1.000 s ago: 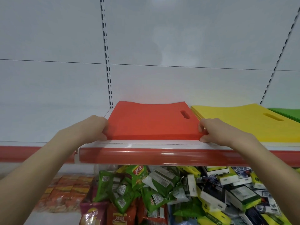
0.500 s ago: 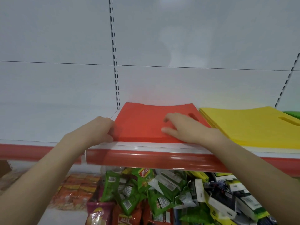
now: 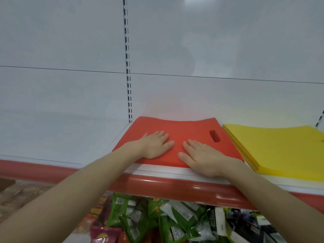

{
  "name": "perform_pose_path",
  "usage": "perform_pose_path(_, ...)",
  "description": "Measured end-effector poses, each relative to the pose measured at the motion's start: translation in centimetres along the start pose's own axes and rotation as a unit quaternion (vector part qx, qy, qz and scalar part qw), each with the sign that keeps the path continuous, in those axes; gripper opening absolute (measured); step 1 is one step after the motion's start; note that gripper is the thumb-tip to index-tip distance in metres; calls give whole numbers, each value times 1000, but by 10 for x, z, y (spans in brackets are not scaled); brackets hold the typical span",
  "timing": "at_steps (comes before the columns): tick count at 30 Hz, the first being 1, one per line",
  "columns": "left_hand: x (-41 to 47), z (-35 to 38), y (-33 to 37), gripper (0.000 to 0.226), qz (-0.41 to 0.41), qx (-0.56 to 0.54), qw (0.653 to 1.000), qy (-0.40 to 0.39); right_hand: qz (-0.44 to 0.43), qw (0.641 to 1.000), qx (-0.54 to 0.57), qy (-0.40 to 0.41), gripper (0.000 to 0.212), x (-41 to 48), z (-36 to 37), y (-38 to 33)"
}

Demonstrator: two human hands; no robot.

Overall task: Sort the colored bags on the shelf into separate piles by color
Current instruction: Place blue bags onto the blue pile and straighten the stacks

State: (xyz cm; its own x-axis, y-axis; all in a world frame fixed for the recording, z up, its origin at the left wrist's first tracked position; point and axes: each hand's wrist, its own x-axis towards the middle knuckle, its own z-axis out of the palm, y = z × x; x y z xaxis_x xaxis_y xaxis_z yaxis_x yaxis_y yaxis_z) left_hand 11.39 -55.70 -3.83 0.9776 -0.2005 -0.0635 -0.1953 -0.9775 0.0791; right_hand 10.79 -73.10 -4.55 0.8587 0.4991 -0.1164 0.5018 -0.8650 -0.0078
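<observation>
Head view | I see my left hand (image 3: 156, 146) and right hand (image 3: 203, 158) both flat, fingers straight, pressing the red bag pile (image 3: 189, 130) on the shelf (image 3: 175, 188) | yellow bag pile (image 3: 280, 151) just beside it on the right | snack packets (image 3: 175, 223) below.

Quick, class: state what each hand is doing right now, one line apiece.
Left hand: open, fingers flat on the red bag pile, holding nothing.
Right hand: open, palm down on the same pile, holding nothing.
</observation>
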Motion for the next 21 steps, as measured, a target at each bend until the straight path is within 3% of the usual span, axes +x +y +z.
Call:
perform_pose_path(5, 2, 0, -32, 64, -45, 12, 999, -28, -4, 1000, 4, -1, 65, -1, 0, 0)
perform_pose_path(10, 12, -22, -89, 62, -241, 148, 959, -28, -5, 1000, 1, -1, 65, -1, 0, 1)
perform_pose_path(11, 17, -26, -85, 58, -248, 181, 952, -5, -3, 1000, -3, -2, 65, -1, 1, 0)
perform_pose_path(12, 25, -28, -74, 52, -221, 202, 953, 42, -2, 1000, -6, -1, 65, -1, 1, 0)
perform_pose_path(14, 46, -25, -42, 48, -84, 165, 974, 129, 0, 1000, -11, 2, 65, -1, 2, 0)
perform_pose_path(16, 61, -18, -11, 50, 51, 75, 991, 102, 3, 1000, -16, 2, 65, -1, 2, -1)
perform_pose_path(18, 74, -12, -5, 54, 80, 44, 996, 22, 3, 1000, -15, 3, 65, 0, 2, -1)
perform_pose_path(21, 86, -7, -34, 60, 25, 39, 999, -24, 4, 1000, -10, -3, 64, -1, 1, -1)
